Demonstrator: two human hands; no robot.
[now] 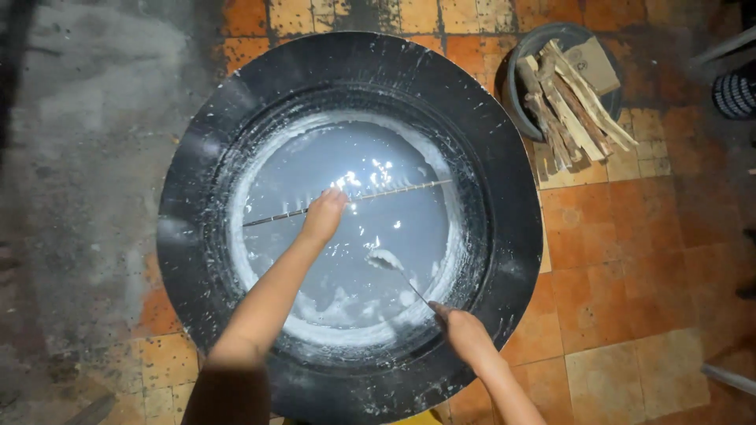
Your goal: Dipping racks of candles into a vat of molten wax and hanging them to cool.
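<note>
While the left hand (324, 214) closes its grip on a thin rod (346, 197) lying across the wide black pan (189, 236) of pale liquid (315, 267), the right hand (465, 330) pinches a spoon (386, 260); skimming probably works best shallow and slow.

The black pan's (197, 260) near rim is cut off below.

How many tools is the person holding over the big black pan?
2. The left hand grips a long thin rod lying across the white liquid. The right hand holds a thin-handled spoon whose coated end rests at the liquid's surface in the pan. No others show.
</note>
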